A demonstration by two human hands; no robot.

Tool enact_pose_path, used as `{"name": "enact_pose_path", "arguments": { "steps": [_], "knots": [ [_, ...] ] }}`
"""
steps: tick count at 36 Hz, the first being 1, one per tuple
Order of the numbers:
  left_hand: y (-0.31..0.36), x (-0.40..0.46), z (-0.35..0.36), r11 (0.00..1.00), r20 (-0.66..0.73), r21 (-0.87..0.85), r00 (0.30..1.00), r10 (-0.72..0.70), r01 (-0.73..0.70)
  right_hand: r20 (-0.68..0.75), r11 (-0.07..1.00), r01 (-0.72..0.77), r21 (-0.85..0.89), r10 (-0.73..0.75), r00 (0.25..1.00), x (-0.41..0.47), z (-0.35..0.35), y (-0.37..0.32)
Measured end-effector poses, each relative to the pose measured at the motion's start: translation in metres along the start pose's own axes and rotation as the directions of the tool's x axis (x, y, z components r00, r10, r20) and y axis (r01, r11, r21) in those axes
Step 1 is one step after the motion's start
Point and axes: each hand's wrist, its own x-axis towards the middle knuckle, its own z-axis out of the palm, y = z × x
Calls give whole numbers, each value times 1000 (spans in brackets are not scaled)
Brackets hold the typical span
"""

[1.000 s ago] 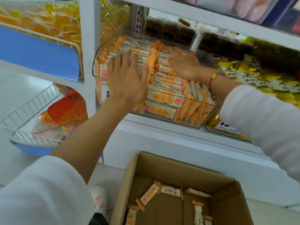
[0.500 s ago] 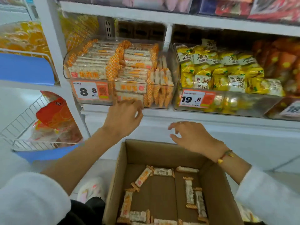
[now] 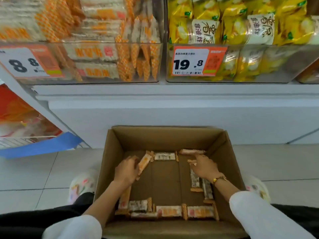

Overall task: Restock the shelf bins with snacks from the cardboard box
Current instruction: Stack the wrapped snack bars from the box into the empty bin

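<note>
Down inside the cardboard box (image 3: 110,163), at six o'clock in the view, both hands are now seen, where half a second earlier they were held above its rim and a second earlier they were pressed on the stock in the shelf bin. A fresh pick-up is judged to be under way.

The left hand (image 3: 126,169) is curled at the box's ten o'clock, its grip closed round one orange-and-white snack bar (image 3: 144,163). The right hand (image 3: 204,167) is lowered at two o'clock with fingers loosely spread; a bar is touched by the fingertips, but no hold is shown.

The remaining snack bars (image 3: 170,210) are laid singly along the box's walls, with bare floor in the middle; few are left, so the task is judged nearly complete.

At eleven o'clock the clear shelf bin (image 3: 96,78) is packed with matching bars and is marked by a price tag (image 3: 22,63) reading "8.8". At one o'clock a neighbouring bin (image 3: 259,80) of yellow packets (image 3: 205,10) printed with Chinese characters is tagged (image 3: 191,62) "19.8" above a barcode. Smaller print cannot be read.
</note>
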Motion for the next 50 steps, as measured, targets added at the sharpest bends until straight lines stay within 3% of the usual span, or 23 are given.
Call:
{"name": "enact_pose_path", "arguments": {
  "steps": [3, 5, 8, 10, 12, 16, 19, 21, 24, 27, 32, 36, 39, 45, 48, 50],
  "knots": [
    [0, 19, 13, 999, 19, -30, 1000, -21, 21, 103, 947, -183, 265, 161, 982, 32, 39, 20],
    [2, 34, 25, 999, 71, 0, 996, -47, 47, 154, 916, -269, 299, 232, 960, 35, 57, 17],
    [4, 50, 52, 992, 207, 68, 971, -115, 103, 100, 926, -323, 194, 309, 946, 30, 76, 7],
    [6, 57, 68, 987, 224, 104, 964, -146, 125, -33, 954, -281, 102, 285, 958, 29, 81, 4],
    [6, 61, 79, 979, 151, 127, 972, -180, 161, -131, 982, -174, 76, 183, 974, 32, 87, 3],
    [-5, 63, 84, 968, 112, 146, 969, -221, 204, -152, 991, 88, -102, -103, 983, 36, 86, -4],
    [-7, 61, 80, 987, 42, 148, 997, -68, 61, -315, 948, 163, -273, -248, 916, 50, 72, -6],
    [0, 60, 78, 971, 14, 185, 989, 150, -150, -369, 925, 134, -355, -271, 889, 60, 63, 0],
    [17, 66, 82, 893, 55, 213, 918, 394, -396, -321, 884, 135, -448, -300, 898, 68, 56, 13],
    [37, 76, 85, 852, 95, 241, 885, 456, -465, -277, 895, 148, -421, -282, 919, 68, 64, 20],
    [48, 91, 95, 882, 235, 309, 927, 291, -355, -282, 923, 90, -375, -206, 937, 63, 76, 16],
    [48, 92, 95, 882, 229, 340, 939, 258, -325, -312, 897, 33, -440, -187, 932, 67, 77, 30],
    [47, 94, 96, 829, 303, 413, 915, 265, -377, -319, 886, 49, -462, -217, 922, 65, 80, 37],
    [61, 76, 96, 860, 375, 355, 899, 228, -366, -128, 898, 110, -427, -180, 975, 51, 81, 36],
    [67, 65, 93, 850, 399, 387, 896, 194, -357, -119, 938, 111, -328, -157, 980, 40, 70, 34],
    [67, 60, 85, 892, 377, 345, 913, 152, -291, -151, 983, 111, -145, -133, 980, 31, 55, 29]
  ]
}}
